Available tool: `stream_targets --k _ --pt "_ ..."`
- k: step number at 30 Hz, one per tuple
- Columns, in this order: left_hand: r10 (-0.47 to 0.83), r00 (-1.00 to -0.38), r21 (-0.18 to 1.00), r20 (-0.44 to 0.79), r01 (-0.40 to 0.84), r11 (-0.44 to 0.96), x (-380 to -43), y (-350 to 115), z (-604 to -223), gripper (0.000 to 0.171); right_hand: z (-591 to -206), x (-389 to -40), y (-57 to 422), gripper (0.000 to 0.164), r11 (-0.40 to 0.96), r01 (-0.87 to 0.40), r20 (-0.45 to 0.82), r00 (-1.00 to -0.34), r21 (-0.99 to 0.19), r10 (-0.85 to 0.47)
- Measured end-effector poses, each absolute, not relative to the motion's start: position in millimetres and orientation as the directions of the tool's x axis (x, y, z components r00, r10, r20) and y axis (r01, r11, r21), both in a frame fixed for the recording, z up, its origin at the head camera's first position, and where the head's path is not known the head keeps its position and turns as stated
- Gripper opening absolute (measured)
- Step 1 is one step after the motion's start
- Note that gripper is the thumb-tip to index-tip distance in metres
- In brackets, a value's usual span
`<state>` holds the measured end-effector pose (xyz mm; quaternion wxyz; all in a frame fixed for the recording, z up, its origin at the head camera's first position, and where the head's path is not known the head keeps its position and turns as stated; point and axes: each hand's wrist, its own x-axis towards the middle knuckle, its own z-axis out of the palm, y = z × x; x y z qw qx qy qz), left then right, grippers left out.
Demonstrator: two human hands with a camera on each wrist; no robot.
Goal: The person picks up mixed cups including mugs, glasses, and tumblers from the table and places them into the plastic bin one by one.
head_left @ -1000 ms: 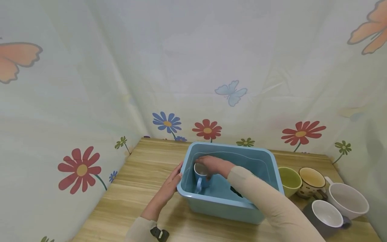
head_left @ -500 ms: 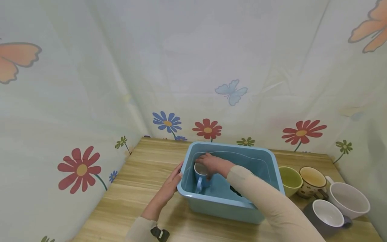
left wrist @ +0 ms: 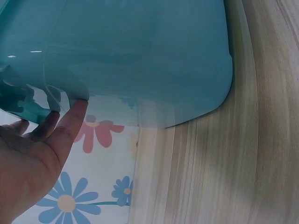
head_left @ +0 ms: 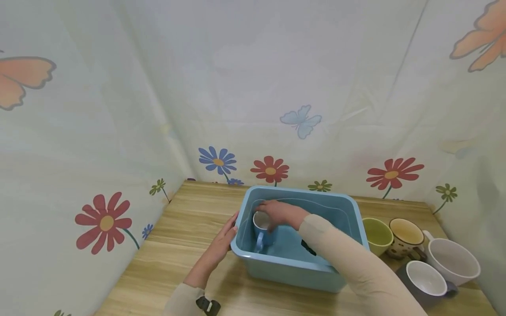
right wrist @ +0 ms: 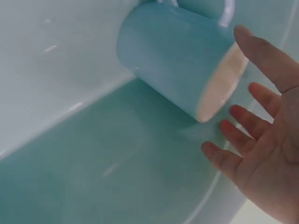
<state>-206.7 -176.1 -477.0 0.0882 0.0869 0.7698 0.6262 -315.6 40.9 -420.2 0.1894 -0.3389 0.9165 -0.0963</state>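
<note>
In the head view, a blue tub (head_left: 292, 276) is sitting on a wooden table (head_left: 158, 263). A blue cup (head_left: 268, 238) is standing inside the tub, at its left end, with its mouth facing up and its handle pointing toward the person. The right hand (head_left: 280, 213) is reaching into the tub and leaning over the cup's rim. The left hand (head_left: 219, 243) is resting on the outside of the tub's left wall. To the right of the tub, a green cup (head_left: 378, 237), a spotted cup (head_left: 406, 235), a white cup (head_left: 452, 261) and a dark gray cup (head_left: 424, 283) are standing close together. A flowery cloth (head_left: 245, 87) is hanging behind the table.

In the left wrist view, the left hand is touching the tub near the rim with its fingers stretched out, and it is not clutching it.

In the right wrist view, the right hand is spreading its fingers and gripping nothing. The thumb is pointing at the cup's rim, but I cannot tell if it is touching. The other fingertips are hovering near the cup's mouth.
</note>
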Motion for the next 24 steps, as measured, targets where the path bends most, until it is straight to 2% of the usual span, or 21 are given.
stream_targets --k 4,14,24 --pt "0.232 -0.973 0.980 -0.023 0.023 0.197 -207 -176 -480 0.058 -412 -315 43 0.068 0.755 -0.567 -0.269 -0.710 -0.329 -0.651" --pt "0.231 -0.973 0.980 -0.013 0.033 0.194 -207 -174 -479 0.058 -386 -310 52 0.054 0.738 -0.546 -0.294 -0.686 -0.396 -0.665" --pt "0.204 -0.979 0.979 -0.023 0.020 0.202 -208 -174 -480 0.057 -356 -300 62 0.051 0.750 -0.571 -0.306 -0.686 -0.335 -0.660"
